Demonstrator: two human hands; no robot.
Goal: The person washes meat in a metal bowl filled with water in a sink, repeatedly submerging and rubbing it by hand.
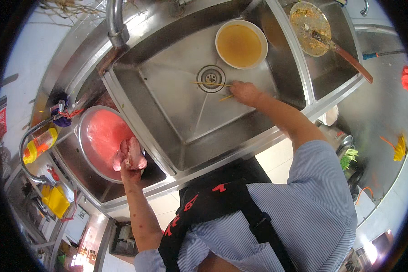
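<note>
My left hand grips a piece of raw meat, pale pink and skin-covered, at the near rim of a large metal basin. Reddish, bloody-looking water fills that basin, which sits in the left sink compartment. Over the middle stainless steel sink, my right hand has its fingers closed around thin wooden sticks, likely chopsticks. One stick reaches across the drain; a shorter length shows below the fingers. Behind this hand stands a white bowl of cloudy yellow-brown liquid.
In the right compartment lies a food-smeared strainer or bowl with a wooden-handled utensil across it. A faucet overhangs the back left. At far left are a yellow bottle, a bent spout and yellow gloves.
</note>
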